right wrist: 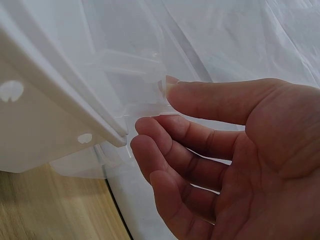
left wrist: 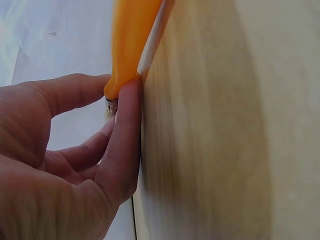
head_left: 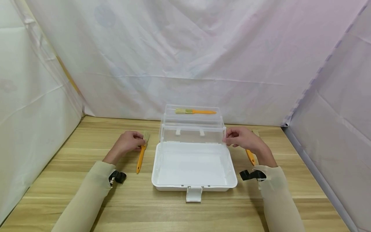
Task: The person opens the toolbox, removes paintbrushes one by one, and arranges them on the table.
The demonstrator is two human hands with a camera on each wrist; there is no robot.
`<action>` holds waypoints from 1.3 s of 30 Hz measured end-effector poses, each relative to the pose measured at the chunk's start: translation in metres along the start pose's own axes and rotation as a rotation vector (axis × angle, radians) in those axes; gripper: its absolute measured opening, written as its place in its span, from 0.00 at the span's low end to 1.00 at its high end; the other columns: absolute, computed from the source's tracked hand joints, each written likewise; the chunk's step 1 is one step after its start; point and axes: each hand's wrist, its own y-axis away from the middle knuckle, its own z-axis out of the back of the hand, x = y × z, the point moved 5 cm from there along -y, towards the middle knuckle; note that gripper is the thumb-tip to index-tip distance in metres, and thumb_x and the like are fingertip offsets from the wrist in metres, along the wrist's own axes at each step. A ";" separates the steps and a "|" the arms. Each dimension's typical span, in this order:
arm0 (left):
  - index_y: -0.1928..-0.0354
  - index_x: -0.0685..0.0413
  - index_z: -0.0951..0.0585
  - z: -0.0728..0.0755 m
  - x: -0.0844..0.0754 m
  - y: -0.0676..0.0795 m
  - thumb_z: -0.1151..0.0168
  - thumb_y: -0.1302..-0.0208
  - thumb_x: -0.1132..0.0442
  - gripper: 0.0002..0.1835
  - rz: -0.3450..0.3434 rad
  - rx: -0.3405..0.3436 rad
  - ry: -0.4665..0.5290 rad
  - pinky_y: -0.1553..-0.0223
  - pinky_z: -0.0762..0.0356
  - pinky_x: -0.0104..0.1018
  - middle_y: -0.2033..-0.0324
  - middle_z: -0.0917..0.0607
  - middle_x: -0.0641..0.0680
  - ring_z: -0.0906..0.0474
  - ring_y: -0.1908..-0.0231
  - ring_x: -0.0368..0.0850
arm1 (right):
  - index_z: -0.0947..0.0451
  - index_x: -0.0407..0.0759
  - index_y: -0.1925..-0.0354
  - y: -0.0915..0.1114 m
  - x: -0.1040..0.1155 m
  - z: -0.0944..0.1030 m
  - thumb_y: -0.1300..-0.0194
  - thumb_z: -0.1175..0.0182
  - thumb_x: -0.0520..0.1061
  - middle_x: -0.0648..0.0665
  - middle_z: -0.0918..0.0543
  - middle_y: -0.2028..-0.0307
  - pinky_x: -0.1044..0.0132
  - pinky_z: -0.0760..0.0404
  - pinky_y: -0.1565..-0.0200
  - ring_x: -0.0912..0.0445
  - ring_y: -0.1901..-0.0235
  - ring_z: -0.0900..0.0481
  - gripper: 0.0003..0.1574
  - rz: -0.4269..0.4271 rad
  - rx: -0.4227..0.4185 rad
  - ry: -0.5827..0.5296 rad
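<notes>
In the head view my left hand (head_left: 129, 141) pinches a paintbrush (head_left: 140, 158) with an orange handle, left of the white storage box. The left wrist view shows thumb and index finger on the brush's orange handle (left wrist: 131, 42), close to the ferrule. At the box's back right corner, my right hand (head_left: 242, 139) pinches the edge of a clear plastic part (right wrist: 150, 109) between thumb and index finger. The white storage box (head_left: 195, 188) stands with its clear lid (head_left: 192, 121) raised at the back. A second paintbrush (head_left: 200, 111) lies across the top of the clear part.
A third paintbrush (head_left: 250, 157) lies on the table right of the box, partly hidden behind my right hand. A white latch (head_left: 193, 194) hangs at the box's front. White cloth (head_left: 185, 64) hangs behind and at both sides of the wooden table (head_left: 139, 206).
</notes>
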 end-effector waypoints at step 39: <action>0.37 0.72 0.19 0.004 0.002 0.002 0.31 0.23 0.61 0.23 0.037 -0.023 -0.039 0.55 0.09 0.42 0.45 0.14 0.68 0.11 0.58 0.49 | 0.17 0.38 0.58 -0.001 -0.001 0.001 0.22 0.31 0.44 0.43 0.13 0.60 0.49 0.15 0.50 0.44 0.55 0.14 0.10 -0.004 0.002 0.002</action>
